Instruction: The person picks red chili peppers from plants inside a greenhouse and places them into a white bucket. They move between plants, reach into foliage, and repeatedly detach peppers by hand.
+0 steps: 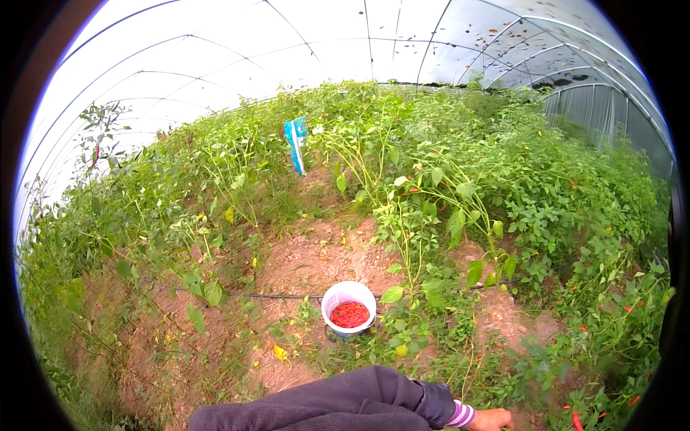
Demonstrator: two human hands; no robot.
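At the bottom edge, right of centre, my left hand (491,419) reaches low among leaves; I cannot tell whether its fingers grip anything. A red chilli pepper (577,422) shows at lower right. Harvested red chillies (350,314) lie in a white bucket (348,289), just below centre. A blue-and-white bag (295,146) stands upper centre-left, beneath the greenhouse cover (237,79).
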